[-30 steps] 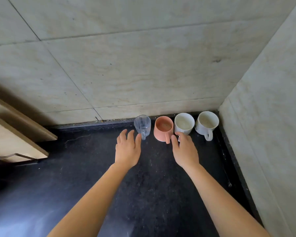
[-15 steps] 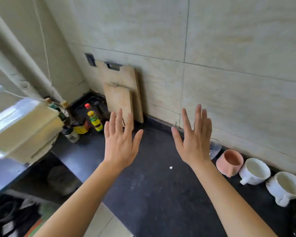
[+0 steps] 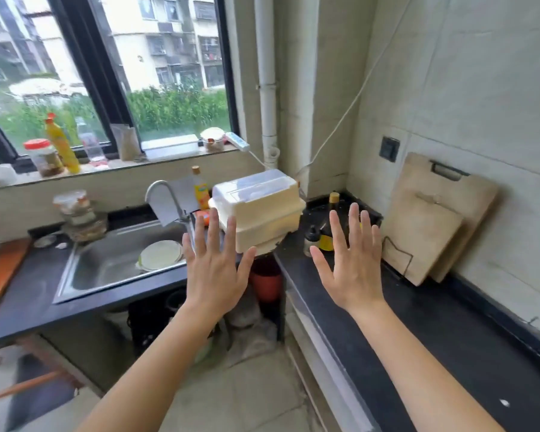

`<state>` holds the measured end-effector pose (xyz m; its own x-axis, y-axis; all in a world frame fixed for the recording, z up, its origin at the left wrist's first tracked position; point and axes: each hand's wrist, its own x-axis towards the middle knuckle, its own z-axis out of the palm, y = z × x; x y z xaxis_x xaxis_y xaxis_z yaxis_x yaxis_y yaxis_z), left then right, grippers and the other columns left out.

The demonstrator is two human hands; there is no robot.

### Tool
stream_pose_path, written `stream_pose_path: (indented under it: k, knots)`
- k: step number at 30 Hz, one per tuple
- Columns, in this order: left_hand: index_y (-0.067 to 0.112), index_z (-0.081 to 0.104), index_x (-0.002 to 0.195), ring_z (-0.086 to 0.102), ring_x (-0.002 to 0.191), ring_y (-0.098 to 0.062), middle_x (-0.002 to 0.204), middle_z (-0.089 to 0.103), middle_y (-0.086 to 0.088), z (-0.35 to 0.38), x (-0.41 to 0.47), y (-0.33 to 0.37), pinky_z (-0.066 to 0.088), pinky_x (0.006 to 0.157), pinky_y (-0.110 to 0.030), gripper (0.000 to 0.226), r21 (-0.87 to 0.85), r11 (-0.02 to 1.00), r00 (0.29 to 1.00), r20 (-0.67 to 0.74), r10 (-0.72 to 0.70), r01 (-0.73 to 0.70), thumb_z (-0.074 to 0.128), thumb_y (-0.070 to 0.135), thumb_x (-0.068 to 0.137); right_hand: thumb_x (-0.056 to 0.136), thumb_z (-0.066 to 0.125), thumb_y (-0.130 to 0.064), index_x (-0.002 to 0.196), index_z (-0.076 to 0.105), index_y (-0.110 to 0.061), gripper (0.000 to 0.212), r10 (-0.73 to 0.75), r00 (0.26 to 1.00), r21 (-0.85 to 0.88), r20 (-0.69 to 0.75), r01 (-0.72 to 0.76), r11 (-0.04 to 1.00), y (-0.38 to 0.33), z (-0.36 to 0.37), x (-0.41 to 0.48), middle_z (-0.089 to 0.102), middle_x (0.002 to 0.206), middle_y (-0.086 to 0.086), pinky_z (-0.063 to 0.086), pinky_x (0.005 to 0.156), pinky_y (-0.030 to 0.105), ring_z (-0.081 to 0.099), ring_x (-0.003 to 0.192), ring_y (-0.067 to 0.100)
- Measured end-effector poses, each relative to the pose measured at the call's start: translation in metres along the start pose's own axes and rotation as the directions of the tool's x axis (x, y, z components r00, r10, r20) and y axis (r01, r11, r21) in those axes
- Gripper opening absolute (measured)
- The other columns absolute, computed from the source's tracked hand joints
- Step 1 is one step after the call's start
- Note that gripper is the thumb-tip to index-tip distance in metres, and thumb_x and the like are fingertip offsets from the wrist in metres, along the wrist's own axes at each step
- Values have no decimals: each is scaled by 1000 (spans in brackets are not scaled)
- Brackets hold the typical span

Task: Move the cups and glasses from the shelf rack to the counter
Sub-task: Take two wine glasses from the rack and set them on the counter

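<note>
The left hand point(image 3: 214, 275) and right hand point(image 3: 353, 269) were up with fingers spread, holding nothing. The cream lidded rack point(image 3: 259, 207) sat at twelve o'clock behind them. The black bench point(image 3: 449, 338) lay at four o'clock.

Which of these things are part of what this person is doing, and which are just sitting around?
Part of the job: left hand, right hand, both empty with fingers spread; black counter; perhaps the cream lidded box, if that is the rack. No cups in view.
Just lying about: cutting boards, sink, plate, tap, yellow bottle.
</note>
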<state>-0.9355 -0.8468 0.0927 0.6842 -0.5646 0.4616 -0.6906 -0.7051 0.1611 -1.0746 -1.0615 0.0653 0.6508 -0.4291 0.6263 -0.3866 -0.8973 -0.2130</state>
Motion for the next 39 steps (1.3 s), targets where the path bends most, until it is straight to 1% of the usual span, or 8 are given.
stream_pose_path:
  k: [8, 11, 14, 17, 22, 29, 34, 39]
  knots:
    - [16, 26, 155, 6, 152, -34, 165, 11, -14, -82, -26, -269, 10, 119, -60, 77, 147, 948, 959, -28, -282, 283, 11, 63, 96, 100, 34, -58, 161, 17, -21, 73, -259, 959, 192, 112, 235, 953, -269, 109, 67, 3, 170, 16, 14, 123, 57, 7, 156, 37]
    - [16, 27, 155, 8, 152, -33, 165, 14, -13, -98, -47, -341, 11, 119, -59, 77, 194, 895, 915, -39, -401, 401, 7, 63, 97, 98, 47, -53, 157, 32, -20, 69, -380, 914, 263, 143, 335, 905, -354, 144, 78, 10, 169, 16, 23, 120, 59, 15, 154, 38]
    - [14, 33, 153, 19, 149, -35, 162, 24, -16, -107, -68, -401, 20, 116, -60, 74, 217, 846, 873, -82, -482, 487, 15, 61, 98, 98, 45, -53, 152, 41, -16, 66, -485, 863, 336, 139, 420, 843, -429, 178, 83, 20, 166, 18, 30, 117, 58, 25, 150, 39]
    - [13, 37, 151, 26, 146, -38, 159, 30, -18, -117, -80, -445, 24, 114, -60, 71, 230, 823, 855, -136, -501, 519, 21, 58, 98, 97, 43, -54, 153, 40, -14, 68, -542, 832, 403, 118, 459, 792, -490, 210, 87, 19, 166, 20, 29, 118, 56, 25, 150, 40]
    - [16, 30, 155, 14, 150, -37, 163, 18, -16, -127, -69, -552, 12, 117, -58, 70, 310, 740, 803, -241, -546, 596, 27, 56, 97, 99, 39, -57, 159, 28, -21, 71, -645, 760, 500, 78, 530, 685, -604, 279, 114, 8, 169, 16, 12, 124, 53, 10, 155, 37]
    - [25, 2, 159, -17, 151, -27, 165, -15, -9, -132, 27, -715, -2, 121, -55, 80, 360, 626, 716, -230, -660, 692, 1, 68, 92, 100, 35, -58, 161, 21, -23, 72, -661, 749, 556, 49, 529, 641, -737, 380, 215, 5, 169, 16, 16, 123, 55, 8, 155, 38]
    - [25, 2, 158, -14, 152, -26, 165, -14, -7, -163, 84, -807, -2, 121, -54, 77, 361, 632, 727, -289, -623, 686, 7, 67, 93, 100, 38, -56, 162, 18, -22, 73, -668, 744, 595, 13, 531, 603, -835, 414, 298, 5, 169, 17, 18, 124, 54, 7, 156, 37]
    - [23, 6, 159, -9, 152, -25, 166, -8, -8, -201, 112, -889, 2, 121, -52, 74, 276, 636, 687, -414, -598, 720, 16, 63, 97, 102, 38, -55, 162, 11, -24, 73, -685, 727, 641, -37, 543, 542, -934, 430, 343, 2, 170, 14, 8, 123, 47, 5, 156, 34]
